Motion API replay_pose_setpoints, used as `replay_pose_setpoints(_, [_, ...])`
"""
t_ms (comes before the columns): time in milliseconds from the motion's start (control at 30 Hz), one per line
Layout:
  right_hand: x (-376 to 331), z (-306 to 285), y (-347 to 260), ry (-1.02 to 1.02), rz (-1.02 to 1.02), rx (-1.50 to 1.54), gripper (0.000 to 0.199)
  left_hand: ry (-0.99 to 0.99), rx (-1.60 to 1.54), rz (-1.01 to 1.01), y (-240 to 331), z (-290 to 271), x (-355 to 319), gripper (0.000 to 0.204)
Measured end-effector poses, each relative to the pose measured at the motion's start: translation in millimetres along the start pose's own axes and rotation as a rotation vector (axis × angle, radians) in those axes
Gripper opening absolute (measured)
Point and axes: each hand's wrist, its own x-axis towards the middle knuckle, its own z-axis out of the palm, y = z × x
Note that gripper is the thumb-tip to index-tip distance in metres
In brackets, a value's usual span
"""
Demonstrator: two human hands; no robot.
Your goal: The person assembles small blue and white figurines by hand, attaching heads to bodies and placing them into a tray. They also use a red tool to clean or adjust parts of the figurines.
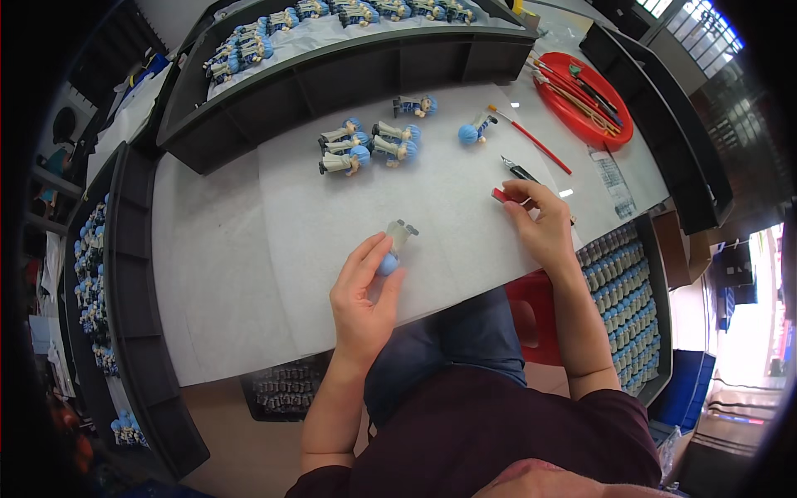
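Near the table's front edge, my left hand is closed around a small figurine with a blue head, pale body and dark feet. Its feet point away from me, and my fingers cover much of its middle. Over to the right, my right hand pinches a small red block-like piece between thumb and fingers; its exact kind is not clear. Just beyond that hand lies a craft knife with a dark handle. A lone figurine lies farther back, beside a red-handled brush.
Several figurines lie grouped mid-table. A dark crate of figurines spans the back, and another crate stands at left. A red tray of brushes and tools sits at back right. Below the table's right edge is a crate of figurines.
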Motion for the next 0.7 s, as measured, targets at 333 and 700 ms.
replay_pose_setpoints(333, [-5.0,18.4,-21.1,-0.211,0.566,1.230,0.035,0.003,0.038,-0.002,-1.9,-1.7,-2.1,0.036])
replay_pose_setpoints(700, [-13.2,22.0,-30.6,-0.247,0.551,1.257,0.046,-0.018,0.050,-0.030,0.4,-1.4,-3.3,0.035])
